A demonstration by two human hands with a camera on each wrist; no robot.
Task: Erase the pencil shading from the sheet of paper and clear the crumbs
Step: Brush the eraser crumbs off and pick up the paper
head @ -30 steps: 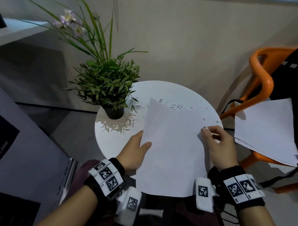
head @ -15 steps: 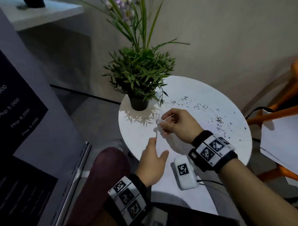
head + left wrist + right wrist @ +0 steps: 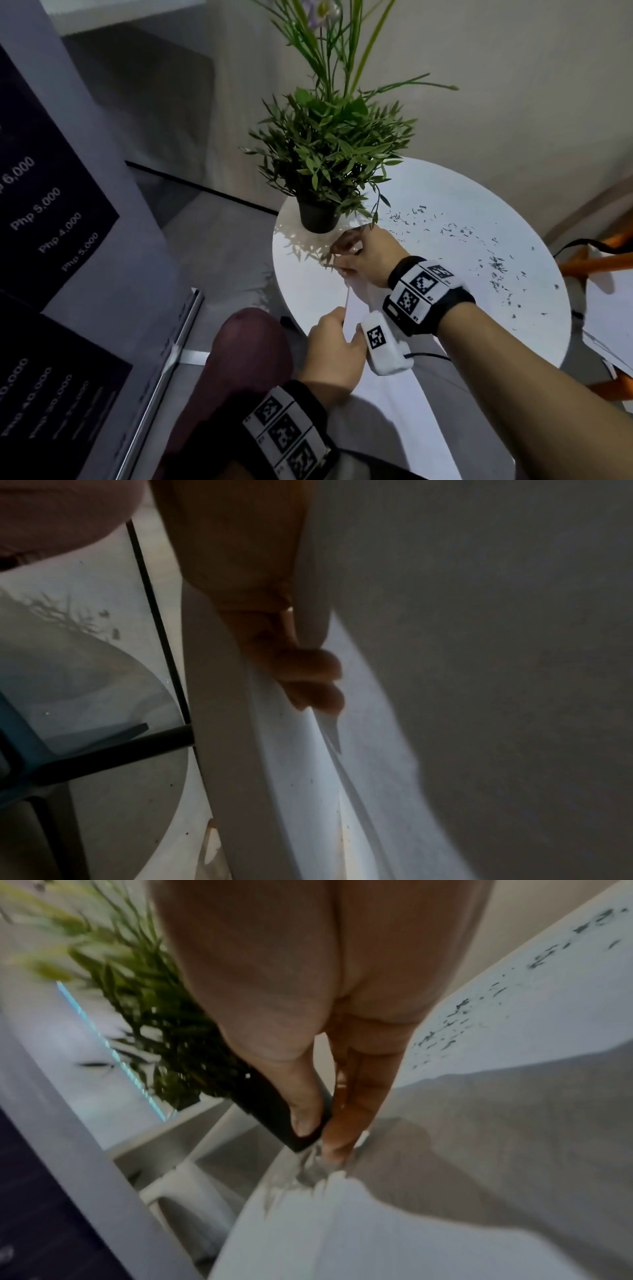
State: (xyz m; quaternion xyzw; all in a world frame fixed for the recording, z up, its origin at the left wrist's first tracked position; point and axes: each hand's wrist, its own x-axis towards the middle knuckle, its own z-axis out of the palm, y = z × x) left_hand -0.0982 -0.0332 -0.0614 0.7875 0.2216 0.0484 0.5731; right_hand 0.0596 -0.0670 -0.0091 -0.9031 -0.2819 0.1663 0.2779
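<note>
Paper (image 3: 356,301) between both pinching hands

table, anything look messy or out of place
Yes. Dark eraser crumbs lie scattered over the right half of the white table, still not cleared. The paper is off the tabletop, held on edge at the left rim by both hands.

You sit at a round white table (image 3: 445,205) against a plain beige wall (image 3: 513,68). Just beyond your grip stands a leafy green plant in a black pot (image 3: 317,216), casting thin shadows. To the left of your grip, a dark price sign (image 3: 41,212) leans above a grey floor (image 3: 212,240). Far right, an orange chair (image 3: 596,262) shows partly.
</note>
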